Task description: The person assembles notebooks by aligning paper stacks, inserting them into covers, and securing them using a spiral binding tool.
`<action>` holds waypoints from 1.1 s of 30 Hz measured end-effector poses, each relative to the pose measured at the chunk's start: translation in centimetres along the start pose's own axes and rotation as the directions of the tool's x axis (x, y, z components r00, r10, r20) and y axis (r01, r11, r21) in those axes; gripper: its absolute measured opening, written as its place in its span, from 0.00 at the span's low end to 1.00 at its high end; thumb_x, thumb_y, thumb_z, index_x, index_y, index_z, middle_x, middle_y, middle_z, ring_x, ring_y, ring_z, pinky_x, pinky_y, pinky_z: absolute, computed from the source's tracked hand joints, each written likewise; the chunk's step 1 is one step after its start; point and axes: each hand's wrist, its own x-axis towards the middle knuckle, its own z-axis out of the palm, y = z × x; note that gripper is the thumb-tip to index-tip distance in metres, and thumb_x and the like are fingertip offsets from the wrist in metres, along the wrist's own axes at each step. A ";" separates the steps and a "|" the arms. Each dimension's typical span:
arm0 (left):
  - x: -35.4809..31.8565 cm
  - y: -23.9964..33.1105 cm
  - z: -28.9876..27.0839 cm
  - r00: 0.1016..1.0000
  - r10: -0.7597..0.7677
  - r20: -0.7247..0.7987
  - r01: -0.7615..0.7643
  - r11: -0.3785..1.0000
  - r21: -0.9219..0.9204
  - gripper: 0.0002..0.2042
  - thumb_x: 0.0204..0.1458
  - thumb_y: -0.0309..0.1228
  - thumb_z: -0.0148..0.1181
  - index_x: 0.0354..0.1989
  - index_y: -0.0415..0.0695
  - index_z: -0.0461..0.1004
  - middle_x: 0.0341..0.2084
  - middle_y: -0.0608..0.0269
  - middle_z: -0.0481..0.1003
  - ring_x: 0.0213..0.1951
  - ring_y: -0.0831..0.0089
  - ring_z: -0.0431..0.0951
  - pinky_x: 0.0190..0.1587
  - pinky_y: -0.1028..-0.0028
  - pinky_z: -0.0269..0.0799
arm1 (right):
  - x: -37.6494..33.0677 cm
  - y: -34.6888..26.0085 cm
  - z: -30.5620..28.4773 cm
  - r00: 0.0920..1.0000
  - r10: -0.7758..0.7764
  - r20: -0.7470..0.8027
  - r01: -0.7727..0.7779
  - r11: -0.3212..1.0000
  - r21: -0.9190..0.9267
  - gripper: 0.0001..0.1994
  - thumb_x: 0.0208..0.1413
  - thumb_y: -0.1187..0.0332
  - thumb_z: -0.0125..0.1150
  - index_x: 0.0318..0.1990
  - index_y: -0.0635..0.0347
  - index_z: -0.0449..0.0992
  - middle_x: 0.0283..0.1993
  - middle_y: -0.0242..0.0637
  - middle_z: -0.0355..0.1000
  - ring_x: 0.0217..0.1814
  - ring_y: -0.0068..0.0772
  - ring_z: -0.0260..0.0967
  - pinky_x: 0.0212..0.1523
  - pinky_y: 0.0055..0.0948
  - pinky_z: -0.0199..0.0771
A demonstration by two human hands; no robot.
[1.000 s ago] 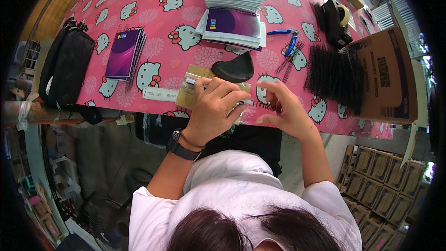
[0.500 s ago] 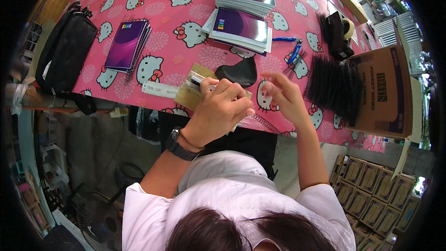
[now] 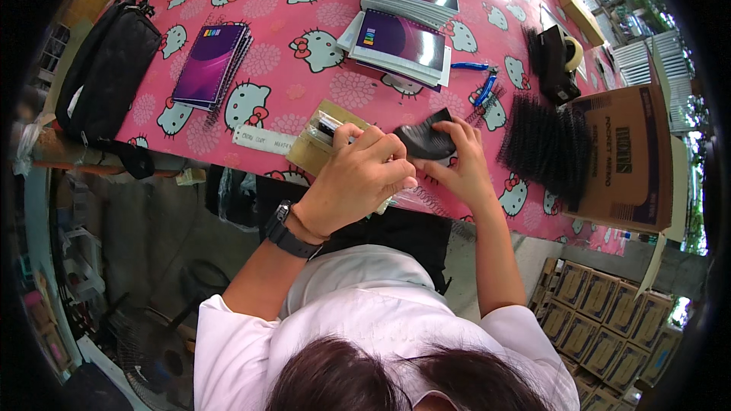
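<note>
- Head view: the right hand (image 3: 461,164) has its thumb and fingers closed on the right end of a black curved piece (image 3: 425,139), beyond the left hand's knuckles; whether it rests on the pink patterned surface (image 3: 213,135) cannot be told.
- The left hand (image 3: 358,179) bends over a tan board (image 3: 303,158), fingers curled down; whether they grip anything is hidden.
- A white strip (image 3: 260,138) reaches to the board's left edge.
- Beyond the black piece, purple-covered notebooks (image 3: 403,36) lie in stacks, blue-handled pliers (image 3: 485,91) just to their right.
- Farther right, black coils (image 3: 542,144) lie heaped against a cardboard box (image 3: 620,160).
- At far left, a smaller notebook stack (image 3: 207,68) lies near a black bag (image 3: 110,68).
</note>
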 end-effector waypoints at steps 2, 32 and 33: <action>0.4 0.1 -0.3 1.000 0.003 0.020 -0.002 1.000 -0.027 0.11 0.45 0.34 0.66 0.39 0.58 0.80 0.35 0.74 0.72 0.39 0.73 0.71 0.48 0.65 0.53 | -1.3 0.7 -0.2 0.999 0.012 0.029 -0.011 1.000 -0.027 0.36 0.33 0.54 0.76 0.53 0.58 0.70 0.62 0.52 0.60 0.63 0.57 0.55 0.60 0.47 0.61; -1.1 -0.3 0.8 0.981 0.037 -0.192 -0.029 0.998 0.047 0.09 0.42 0.28 0.64 0.34 0.56 0.80 0.32 0.79 0.74 0.41 0.79 0.74 0.59 0.62 0.56 | -1.4 1.0 0.9 0.997 -0.074 0.027 0.076 0.996 -0.055 0.35 0.33 0.54 0.75 0.53 0.54 0.72 0.62 0.48 0.61 0.62 0.53 0.56 0.61 0.47 0.58; -1.1 -0.4 0.6 0.981 0.028 -0.190 -0.014 0.997 0.075 0.10 0.41 0.29 0.65 0.35 0.56 0.80 0.33 0.78 0.74 0.43 0.78 0.73 0.60 0.61 0.54 | -1.4 0.9 0.6 0.996 -0.076 0.038 0.077 0.996 -0.033 0.34 0.33 0.54 0.75 0.53 0.55 0.73 0.62 0.48 0.62 0.63 0.53 0.56 0.61 0.47 0.58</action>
